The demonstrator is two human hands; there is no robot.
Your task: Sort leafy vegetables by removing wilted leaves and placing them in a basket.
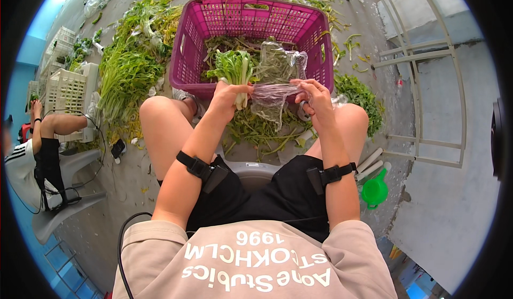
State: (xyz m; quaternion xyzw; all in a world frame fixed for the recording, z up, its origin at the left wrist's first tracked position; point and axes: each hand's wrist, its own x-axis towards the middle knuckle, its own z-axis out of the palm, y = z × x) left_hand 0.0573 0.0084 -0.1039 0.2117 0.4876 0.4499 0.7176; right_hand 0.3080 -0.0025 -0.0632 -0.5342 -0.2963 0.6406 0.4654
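Observation:
My left hand (229, 94) grips the pale stems of a small bunch of leafy greens (236, 68), leaves pointing away from me. Clear plastic film (276, 92) stretches from beside the stems across to my right hand (314, 94), whose fingers pinch its gathered edge. A looser part of the film lies over the near side of a magenta plastic crate (256, 2), and another part hangs down in front of it. Inside the crate, beyond both hands, are wilted leaves and stems (280, 64).
Piled greens (128, 66) lie left of the crate, with more leaves (358, 102) at its right. Trimmings (256, 130) cover floor between my legs. A metal frame (417, 58) and green plastic scoop (374, 190) are at right. A co-worker (28, 158) sits at left by white crates (66, 88).

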